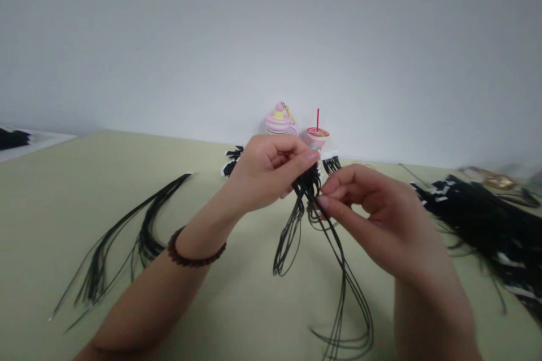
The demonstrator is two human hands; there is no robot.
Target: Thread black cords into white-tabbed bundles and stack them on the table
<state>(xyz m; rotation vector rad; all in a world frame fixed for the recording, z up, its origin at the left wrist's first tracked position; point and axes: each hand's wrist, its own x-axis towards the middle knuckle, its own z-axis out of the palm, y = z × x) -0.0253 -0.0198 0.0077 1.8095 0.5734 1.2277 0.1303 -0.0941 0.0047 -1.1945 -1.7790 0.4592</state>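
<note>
My left hand (pixel 266 172) is closed in a pinch on the top of a bunch of thin black cords (pixel 292 231) held above the table. Several looped ends hang down from it, and longer strands trail toward the near edge. My right hand (pixel 372 214) is closed too, its thumb and forefinger pinching one or more of the same cords just below my left fingers. A dark beaded bracelet (pixel 192 256) sits on my left wrist.
The pale green table (pixel 237 304) carries a fanned bundle of black cords (pixel 122 237) on the left and a large heap of black cords with white tags (pixel 486 225) on the right. A pink cupcake-shaped trinket (pixel 279 119) and a small cup with a red straw (pixel 317 135) stand by the wall.
</note>
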